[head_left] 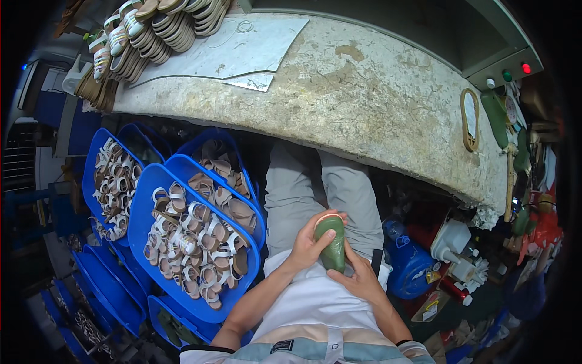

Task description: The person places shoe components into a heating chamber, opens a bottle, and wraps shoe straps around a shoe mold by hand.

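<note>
Above my lap I hold a green, foot-shaped shoe last [331,246] in both hands. A thin pale orange edge shows round its upper end; what lies behind it is hidden. My left hand [310,244] is wrapped round the last's left side, thumb on its face. Lower down on the right, my right hand [356,276] grips the narrower end with the thumb at its tip. Most fingertips are out of sight behind the last. My legs [294,182] reach under a worn, stained workbench [339,91].
Blue bins [142,227] of small strap sandals [203,239] stand at my left. Stacked soles and sandals [163,33] sit at the bench's far left beside a light sheet [254,45]. A tan sole-shaped ring [469,120] lies right. A blue jug [407,261] stands by my right leg.
</note>
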Demonstrator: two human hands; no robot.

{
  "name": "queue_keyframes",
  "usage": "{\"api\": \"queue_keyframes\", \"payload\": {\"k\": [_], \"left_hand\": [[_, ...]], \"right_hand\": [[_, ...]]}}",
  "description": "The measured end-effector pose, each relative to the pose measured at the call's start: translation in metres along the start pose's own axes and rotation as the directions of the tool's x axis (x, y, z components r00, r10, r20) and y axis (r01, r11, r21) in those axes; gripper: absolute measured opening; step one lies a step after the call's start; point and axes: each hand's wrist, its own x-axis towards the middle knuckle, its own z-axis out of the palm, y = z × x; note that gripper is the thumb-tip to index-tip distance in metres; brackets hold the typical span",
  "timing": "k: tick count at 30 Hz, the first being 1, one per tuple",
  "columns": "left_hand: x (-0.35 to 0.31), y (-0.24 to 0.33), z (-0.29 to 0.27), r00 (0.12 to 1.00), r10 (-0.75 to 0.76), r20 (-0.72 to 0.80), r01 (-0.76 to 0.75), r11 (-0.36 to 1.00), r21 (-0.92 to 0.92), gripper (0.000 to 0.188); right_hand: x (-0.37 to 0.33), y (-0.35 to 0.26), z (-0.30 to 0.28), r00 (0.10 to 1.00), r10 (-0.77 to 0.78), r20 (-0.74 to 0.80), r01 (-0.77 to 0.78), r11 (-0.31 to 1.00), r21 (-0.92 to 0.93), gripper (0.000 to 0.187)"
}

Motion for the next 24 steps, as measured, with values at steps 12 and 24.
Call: {"api": "queue_keyframes", "payload": {"k": [12,24], "left_hand": [[0.000,0.019,-0.014,0.980,-0.191,-0.049,0.196,0.969,0.153,0.049],[0.010,0.017,-0.020,0.969,-0.246,-0.015,0.246,0.961,0.128,0.045]], "right_hand": [[0.001,0.000,0.004,0.997,0.070,-0.021,-0.068,0.995,0.072,0.093],[-0.003,0.010,0.007,0.991,0.103,-0.084,-0.079,0.965,0.248,0.091]]}}
